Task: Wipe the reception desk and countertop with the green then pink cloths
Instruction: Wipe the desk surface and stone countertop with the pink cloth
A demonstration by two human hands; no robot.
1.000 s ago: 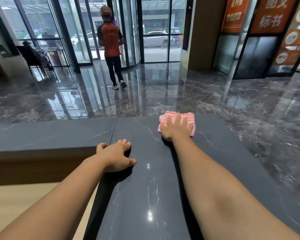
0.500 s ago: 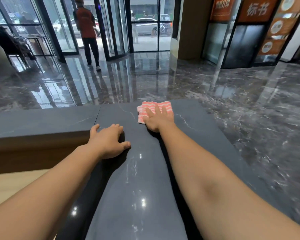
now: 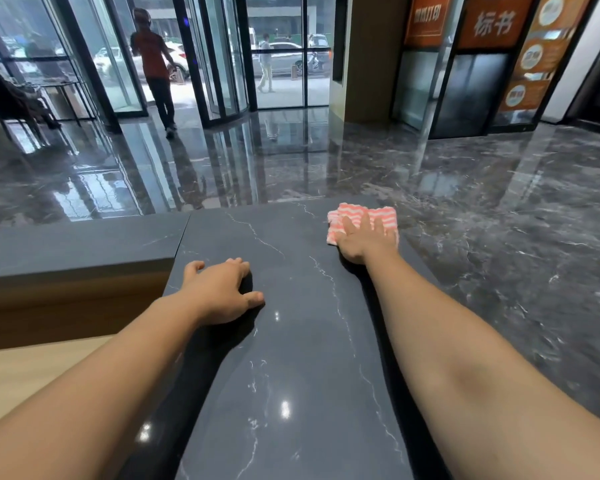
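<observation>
Head view: my right hand (image 3: 364,240) lies flat, fingers straight and spread, pressing down on the pink cloth (image 3: 361,211). Nothing is curled round it. The cloth is pink-and-white striped, folded into a small pad. It sits on the dark veined surface (image 3: 291,358) at the far right corner, close to both the far edge and the right edge.

My left hand (image 3: 219,292) rests palm down on the same surface, near its left edge, well apart from the cloth. Its fingers are loosely bent, the thumb lies out to the right, and it holds nothing. The outermost finger sits close to that edge.

Between the two hands the stone is bare and glossy, with ceiling lights reflected in it. This bare strip runs from the near end up to the far edge.

To the left, a seam joins this slab to a second grey countertop (image 3: 77,244) running off leftward. Below that is a brown wooden face and a pale wooden desk (image 3: 21,368) on a lower level. Past the right and far edges the surface drops to a polished marble floor (image 3: 499,220).

Further off, a person in an orange top (image 3: 155,64) stands at the glass revolving door (image 3: 219,64). Orange signs (image 3: 492,19) hang on the right.
</observation>
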